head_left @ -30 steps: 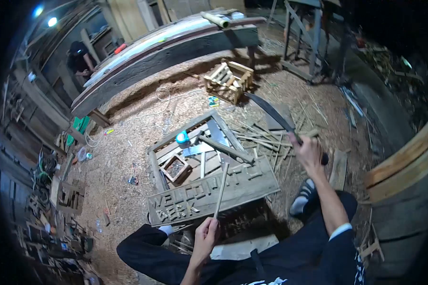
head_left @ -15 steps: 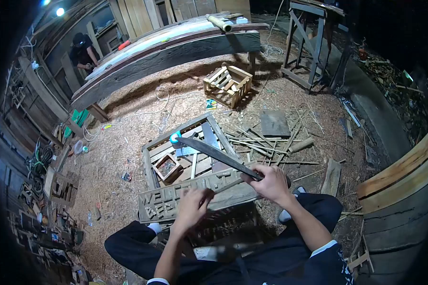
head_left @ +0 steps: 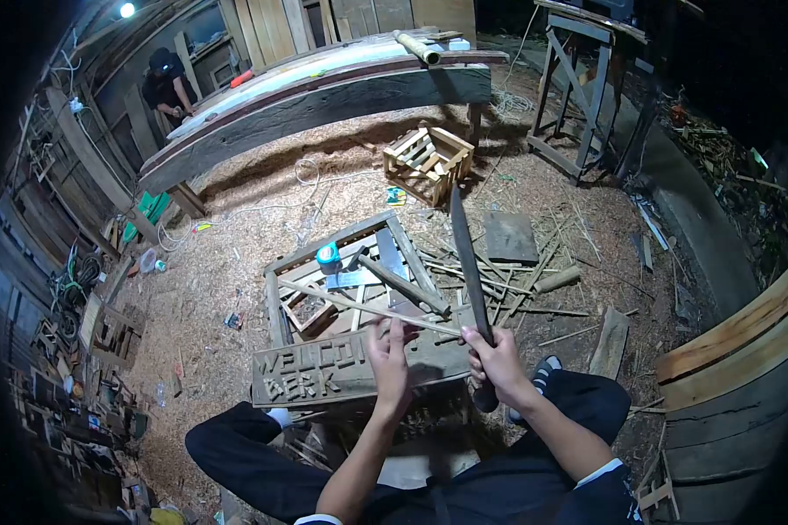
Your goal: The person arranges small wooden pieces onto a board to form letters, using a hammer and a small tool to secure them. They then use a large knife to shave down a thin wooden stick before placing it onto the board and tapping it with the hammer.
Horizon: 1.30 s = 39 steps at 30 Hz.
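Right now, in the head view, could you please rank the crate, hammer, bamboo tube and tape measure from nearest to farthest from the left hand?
From the left hand:
1. Hammer: just ahead, slightly right.
2. Tape measure: farther ahead, to the left.
3. Crate: well beyond, slightly right.
4. Bamboo tube: farthest, on the bench.

Glaring lamp [head_left: 127, 10] at upper left, shadow beneath the workbench [head_left: 324, 119], curved edges, black corners.

Forearms [head_left: 567, 439] angled inward at the lettered board [head_left: 438, 363]!
Left hand [head_left: 389, 367] upright near the board's middle, right hand [head_left: 499, 363] curled tight by the board's right end.
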Each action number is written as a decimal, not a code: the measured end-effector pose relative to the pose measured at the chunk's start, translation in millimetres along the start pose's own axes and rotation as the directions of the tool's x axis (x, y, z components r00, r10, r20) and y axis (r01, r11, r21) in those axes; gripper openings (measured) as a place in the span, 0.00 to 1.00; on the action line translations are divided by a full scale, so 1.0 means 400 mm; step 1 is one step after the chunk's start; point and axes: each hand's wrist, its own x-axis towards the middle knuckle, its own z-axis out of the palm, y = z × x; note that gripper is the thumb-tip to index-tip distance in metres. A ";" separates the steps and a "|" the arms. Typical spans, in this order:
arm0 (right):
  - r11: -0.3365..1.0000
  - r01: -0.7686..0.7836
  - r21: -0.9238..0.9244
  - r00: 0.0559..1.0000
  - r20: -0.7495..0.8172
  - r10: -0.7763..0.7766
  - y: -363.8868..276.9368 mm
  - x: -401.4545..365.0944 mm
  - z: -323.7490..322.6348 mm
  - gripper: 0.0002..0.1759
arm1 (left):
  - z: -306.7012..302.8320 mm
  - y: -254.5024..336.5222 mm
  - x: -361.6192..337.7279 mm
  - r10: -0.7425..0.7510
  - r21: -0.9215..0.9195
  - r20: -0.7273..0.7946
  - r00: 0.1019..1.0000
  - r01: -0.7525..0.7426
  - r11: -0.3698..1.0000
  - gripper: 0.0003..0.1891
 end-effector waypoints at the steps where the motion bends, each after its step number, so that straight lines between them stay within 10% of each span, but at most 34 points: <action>1: 0.999 -0.007 -0.039 0.999 0.032 0.008 0.001 0.000 -0.010 0.17 | 0.022 -0.004 0.013 0.113 0.060 0.027 0.993 -0.114 0.992 0.18; 6: 0.927 0.010 -0.376 1.000 0.021 -0.002 0.000 0.004 -0.041 0.23 | 0.043 0.029 0.016 0.112 -0.059 0.081 0.990 -0.107 0.992 0.15; 12: 0.642 0.295 -0.707 0.922 0.034 -0.385 0.009 -0.015 -0.046 0.37 | 0.018 0.068 0.003 -0.005 -0.069 0.003 1.000 0.005 0.998 0.12; 19: 0.540 0.242 -0.806 0.936 0.048 -0.347 -0.057 -0.028 -0.033 0.39 | -0.031 0.079 -0.036 -0.152 -0.002 0.135 0.979 0.154 0.988 0.13; 28: 0.107 0.574 -0.812 0.696 0.415 -0.585 -0.003 -0.007 0.039 0.32 | -0.039 0.077 -0.120 -0.236 0.286 0.197 0.952 0.174 0.942 0.14; 39: -0.001 0.641 -0.767 0.602 0.504 -0.619 0.001 0.012 0.086 0.37 | -0.089 0.076 -0.132 -0.227 0.321 0.159 0.961 0.167 0.932 0.11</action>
